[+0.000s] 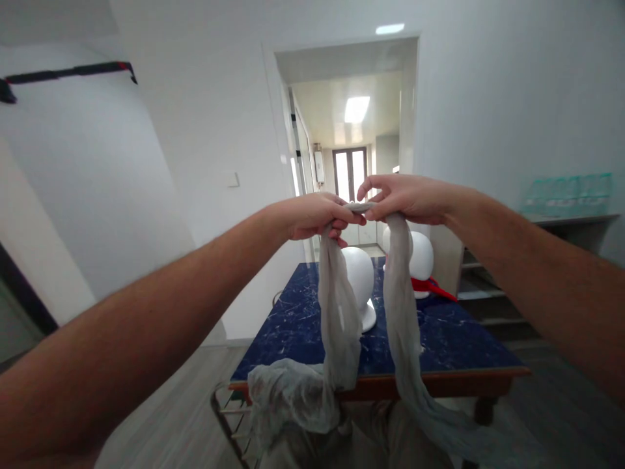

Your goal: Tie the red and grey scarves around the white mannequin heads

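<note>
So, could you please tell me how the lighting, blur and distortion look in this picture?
Head view: wide-angle bending stretches both forearms at the edges; the far window and ceiling light blow out; the left hand and right hand gripping the grey scarf are slightly soft; the blue table shows no glare.

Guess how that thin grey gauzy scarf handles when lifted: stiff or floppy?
Likely very floppy: the thin grey gauzy scarf hangs limp in two strands from the left hand and right hand. Probably light, being semi-sheer. It bunches readily, so may snag.
</note>
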Demonstrator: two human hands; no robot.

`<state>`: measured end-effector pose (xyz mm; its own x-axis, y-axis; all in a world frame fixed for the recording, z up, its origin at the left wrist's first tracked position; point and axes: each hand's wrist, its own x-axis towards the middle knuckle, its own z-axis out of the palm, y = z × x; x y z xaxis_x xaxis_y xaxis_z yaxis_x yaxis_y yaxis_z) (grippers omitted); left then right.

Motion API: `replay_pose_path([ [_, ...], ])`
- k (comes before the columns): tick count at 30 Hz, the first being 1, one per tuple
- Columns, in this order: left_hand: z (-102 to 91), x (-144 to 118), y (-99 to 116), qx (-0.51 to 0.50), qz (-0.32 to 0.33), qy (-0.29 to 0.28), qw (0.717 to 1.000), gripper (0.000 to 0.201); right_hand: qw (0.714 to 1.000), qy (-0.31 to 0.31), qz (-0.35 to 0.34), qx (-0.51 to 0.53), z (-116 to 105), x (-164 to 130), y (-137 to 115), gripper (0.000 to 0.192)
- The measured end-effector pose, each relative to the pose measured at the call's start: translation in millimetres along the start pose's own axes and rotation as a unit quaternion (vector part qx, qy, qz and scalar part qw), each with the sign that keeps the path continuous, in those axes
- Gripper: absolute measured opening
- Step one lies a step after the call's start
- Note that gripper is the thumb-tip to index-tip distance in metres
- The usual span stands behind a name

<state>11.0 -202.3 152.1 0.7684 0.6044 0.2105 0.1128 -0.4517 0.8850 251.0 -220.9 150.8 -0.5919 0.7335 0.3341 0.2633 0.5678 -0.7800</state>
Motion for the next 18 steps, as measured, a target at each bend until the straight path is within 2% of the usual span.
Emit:
replay_pose_path([
  [2,-12.3,1,4,-0.037,-0.048,0.032,0.998,0.014,0.999,-0.019,0.026,0.008,-5,-13,16,0.047],
  [4,-20.3,4,7,-0.105,-0.059,0.099,0.988,0.015,0.998,-0.044,0.031,0.032,2,-21,38,0.045],
  [6,-20.8,11,11,-0.184,-0.035,0.187,0.964,0.009,0.995,-0.067,0.009,0.073,24,-22,60,0.043],
  [8,-13.9,19,17,-0.252,-0.008,0.232,0.94,0.007,0.986,-0.093,-0.03,0.134,59,-18,78,0.042],
  [10,-2.5,24,26,-0.295,0.012,0.211,0.932,0.018,0.967,-0.131,-0.068,0.209,97,-12,89,0.051],
  [12,8.2,25,37,-0.31,0.036,0.162,0.936,0.023,0.938,-0.182,-0.087,0.281,131,-6,97,0.067],
  [14,13.0,24,47,-0.311,0.07,0.143,0.937,0.024,0.909,-0.237,-0.091,0.329,154,-1,102,0.077],
  [16,9.1,21,55,-0.309,0.114,0.164,0.93,0.026,0.889,-0.279,-0.09,0.352,163,1,108,0.075],
  [18,-3.0,17,58,-0.299,0.163,0.195,0.92,0.03,0.879,-0.295,-0.092,0.362,157,-1,115,0.066],
])
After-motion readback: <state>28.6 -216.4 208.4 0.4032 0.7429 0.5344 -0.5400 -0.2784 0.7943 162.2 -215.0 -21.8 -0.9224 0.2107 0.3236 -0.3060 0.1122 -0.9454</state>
